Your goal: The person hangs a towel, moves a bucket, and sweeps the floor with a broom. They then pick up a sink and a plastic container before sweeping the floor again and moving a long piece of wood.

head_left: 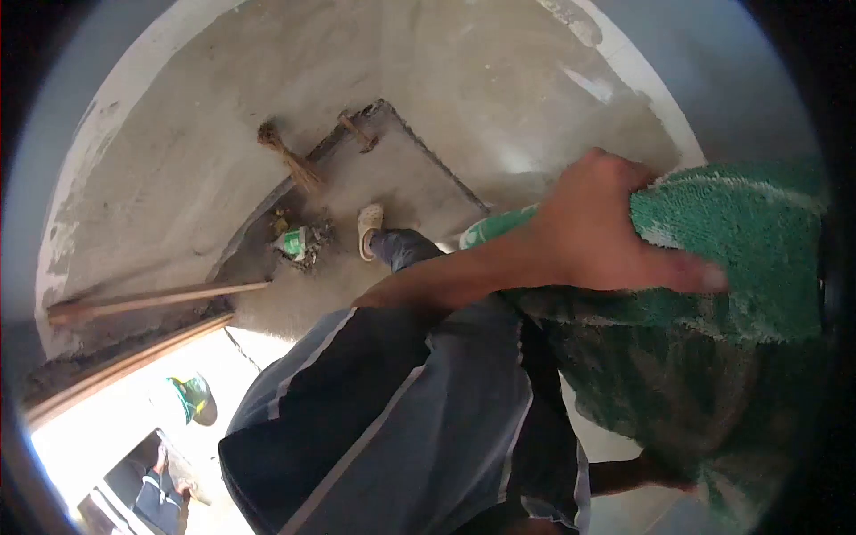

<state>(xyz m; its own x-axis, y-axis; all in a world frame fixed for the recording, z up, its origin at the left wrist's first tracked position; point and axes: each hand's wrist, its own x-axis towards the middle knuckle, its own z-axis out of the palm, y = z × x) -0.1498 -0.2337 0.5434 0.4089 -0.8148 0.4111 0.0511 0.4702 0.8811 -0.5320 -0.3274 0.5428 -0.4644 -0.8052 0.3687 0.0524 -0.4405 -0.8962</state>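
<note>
My left hand (pixel 597 227) reaches across to the right and is closed on a thick green carpet (pixel 731 241) with a rough, looped surface and whitish dust. Its thumb presses on the near side; the other fingers are mostly hidden by the hand and the folds. A darker part of the carpet hangs below. My right hand (pixel 655 473) is in shadow low on the right, at the carpet's lower edge, and its fingers are partly hidden. A striped dark garment (pixel 401 428) fills the middle foreground. Beyond it is a foot in a pale clog (pixel 370 230).
A straw broom (pixel 290 159) and a hammer (pixel 359 134) lie near the wall's foot. Rubble surrounds a green-white wrapper (pixel 292 243). A wooden plank (pixel 160 301) leans at left by the bright doorway. Outside are a green bucket (pixel 189 397) and another person (pixel 160 495).
</note>
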